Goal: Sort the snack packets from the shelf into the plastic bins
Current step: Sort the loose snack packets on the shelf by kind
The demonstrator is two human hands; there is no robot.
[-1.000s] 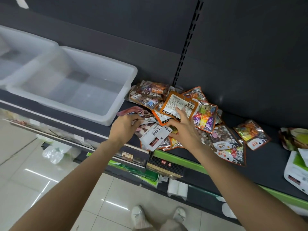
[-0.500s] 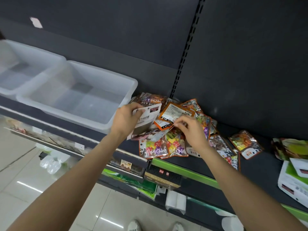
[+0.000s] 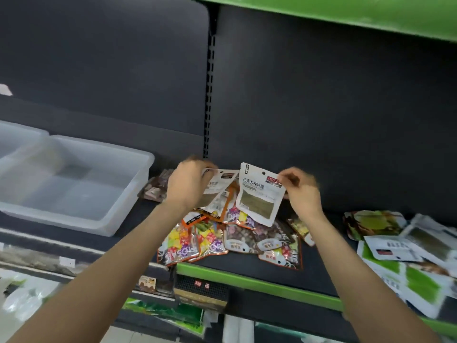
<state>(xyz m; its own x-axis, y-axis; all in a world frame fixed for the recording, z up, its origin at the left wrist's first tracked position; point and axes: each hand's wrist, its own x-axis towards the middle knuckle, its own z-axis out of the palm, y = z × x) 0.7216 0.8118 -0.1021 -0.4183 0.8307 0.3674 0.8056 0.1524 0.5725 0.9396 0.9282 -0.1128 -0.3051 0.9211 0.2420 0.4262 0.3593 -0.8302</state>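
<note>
We are barely started, by the look of it. The near plastic bin [image 3: 74, 184] sits on the shelf [image 3: 316, 271] to the left of the heap with nothing visible in it, and the far bin [image 3: 17, 139], just beyond it at the frame's left edge, shows nothing inside either — though we only see a corner of that one.

Our left hand [image 3: 188, 184] pinches a white packet [image 3: 217, 186] by its top edge, lifted above the heap; our right hand [image 3: 300, 191] pinches a second white packet [image 3: 259, 194] by its upper right corner, held upright and clear of the pile. Both look like the same kind, so we judge they belong in one bin together.

Left to sort: the heap of colourful packets [image 3: 230, 238] lying overlapped on the shelf below our hands, a dark packet [image 3: 157, 188] just beside the near bin, and a further scatter of green-and-white packets [image 3: 408, 256] well off to the right. Nearly the whole job, then — nothing has yet reached a bin.
</note>
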